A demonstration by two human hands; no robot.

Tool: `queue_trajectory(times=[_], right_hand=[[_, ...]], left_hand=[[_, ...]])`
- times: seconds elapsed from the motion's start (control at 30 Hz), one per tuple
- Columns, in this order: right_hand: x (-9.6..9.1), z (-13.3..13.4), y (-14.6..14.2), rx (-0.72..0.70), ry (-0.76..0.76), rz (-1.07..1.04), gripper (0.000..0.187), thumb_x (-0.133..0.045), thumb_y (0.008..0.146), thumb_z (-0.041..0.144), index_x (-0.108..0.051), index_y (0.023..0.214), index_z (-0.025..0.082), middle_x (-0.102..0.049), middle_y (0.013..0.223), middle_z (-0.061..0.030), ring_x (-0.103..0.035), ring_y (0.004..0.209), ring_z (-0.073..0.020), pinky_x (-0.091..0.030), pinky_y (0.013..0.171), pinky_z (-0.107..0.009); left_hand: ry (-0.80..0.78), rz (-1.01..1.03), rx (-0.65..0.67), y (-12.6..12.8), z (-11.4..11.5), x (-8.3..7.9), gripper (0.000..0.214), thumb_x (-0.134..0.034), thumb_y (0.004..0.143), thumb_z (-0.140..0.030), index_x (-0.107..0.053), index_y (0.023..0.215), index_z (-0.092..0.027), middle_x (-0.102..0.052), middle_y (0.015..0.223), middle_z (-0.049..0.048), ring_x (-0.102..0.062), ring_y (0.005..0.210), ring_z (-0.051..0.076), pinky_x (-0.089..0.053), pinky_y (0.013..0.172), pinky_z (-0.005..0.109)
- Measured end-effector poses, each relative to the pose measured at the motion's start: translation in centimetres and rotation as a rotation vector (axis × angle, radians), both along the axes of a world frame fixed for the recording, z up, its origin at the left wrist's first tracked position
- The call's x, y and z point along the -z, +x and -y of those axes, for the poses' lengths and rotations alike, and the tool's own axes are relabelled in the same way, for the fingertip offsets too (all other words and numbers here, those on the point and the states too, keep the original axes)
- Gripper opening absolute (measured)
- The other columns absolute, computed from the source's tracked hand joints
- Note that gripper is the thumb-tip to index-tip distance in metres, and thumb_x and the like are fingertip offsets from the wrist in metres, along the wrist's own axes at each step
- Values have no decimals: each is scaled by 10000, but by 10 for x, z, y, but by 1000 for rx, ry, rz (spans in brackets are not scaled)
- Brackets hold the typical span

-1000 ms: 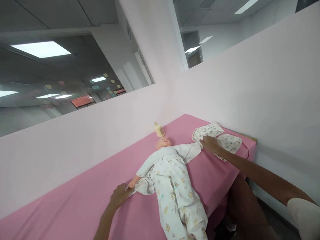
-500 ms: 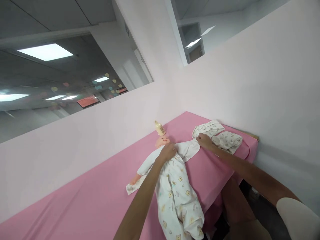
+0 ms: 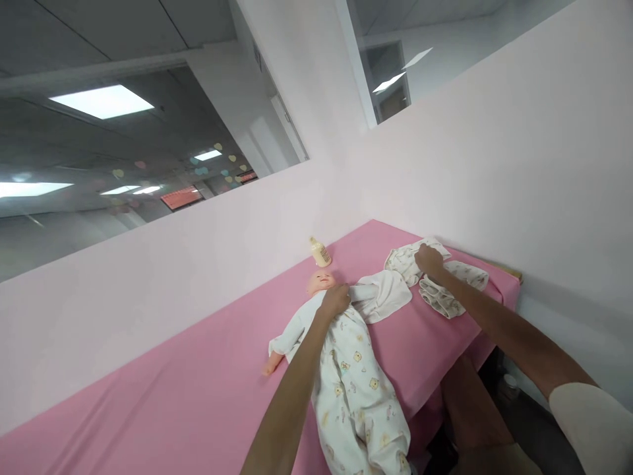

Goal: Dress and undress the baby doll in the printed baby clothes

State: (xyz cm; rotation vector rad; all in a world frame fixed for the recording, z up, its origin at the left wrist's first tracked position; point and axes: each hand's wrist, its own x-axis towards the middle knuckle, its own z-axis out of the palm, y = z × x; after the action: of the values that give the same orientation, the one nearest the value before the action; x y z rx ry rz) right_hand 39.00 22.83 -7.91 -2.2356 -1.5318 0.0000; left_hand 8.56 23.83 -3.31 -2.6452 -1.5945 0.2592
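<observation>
A baby doll (image 3: 322, 281) lies on its back, dressed in a white long-sleeved top and footed pants (image 3: 363, 389) printed with bears. My left hand (image 3: 336, 301) is closed at the doll's chest, just under the chin, gripping the clothing there; its fingertips are partly hidden. To the right of the doll spreads a loose white garment (image 3: 388, 295), running from the doll's shoulder toward a printed cloth part. My right hand (image 3: 429, 260) is a fist over that printed cloth and appears to pinch the garment, though the grip is partly covered.
Folded printed baby clothes (image 3: 445, 297) lie at the right end of the pink-covered table (image 3: 198, 396). A cream bottle (image 3: 320, 252) stands near the wall behind the doll's head. Walls with windows border the table's back and right side.
My right hand has moved right and slightly up, and the white garment is pulled further right. The printed edge by the doll's hand at the left has slid out of view. My left hand stays on the chest.
</observation>
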Motion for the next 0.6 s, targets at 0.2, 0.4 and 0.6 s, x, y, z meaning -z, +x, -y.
queue_trajectory(times=[0.2, 0.4, 0.6], right_hand=[[1, 13, -70, -179, 108, 113, 420, -356, 953, 405, -640, 1050, 110, -621, 1125, -208, -507, 1097, -325, -354, 941, -430], [6, 13, -122, -213, -90, -105, 433, -420, 916, 435, -667, 1077, 118, -636, 1148, -191, -532, 1113, -336, -376, 914, -439], [14, 21, -117, -238, -38, -135, 323, -415, 890, 300, -670, 1032, 162, -627, 1163, -153, -512, 1140, -317, -370, 925, -424]], left_hand=[[-17, -24, 63, 26, -6, 11, 486, -495, 822, -167, -514, 1305, -220, -591, 1265, 126, -571, 1147, 286, -417, 959, 406], [-13, -9, 136, 57, -7, 26, 334, -462, 869, -237, -581, 1177, -185, -631, 1209, 116, -577, 1141, 270, -421, 965, 398], [8, 17, 139, 55, -6, 32, 392, -465, 910, -335, -491, 1299, -300, -598, 1248, 79, -548, 1171, 261, -409, 971, 413]])
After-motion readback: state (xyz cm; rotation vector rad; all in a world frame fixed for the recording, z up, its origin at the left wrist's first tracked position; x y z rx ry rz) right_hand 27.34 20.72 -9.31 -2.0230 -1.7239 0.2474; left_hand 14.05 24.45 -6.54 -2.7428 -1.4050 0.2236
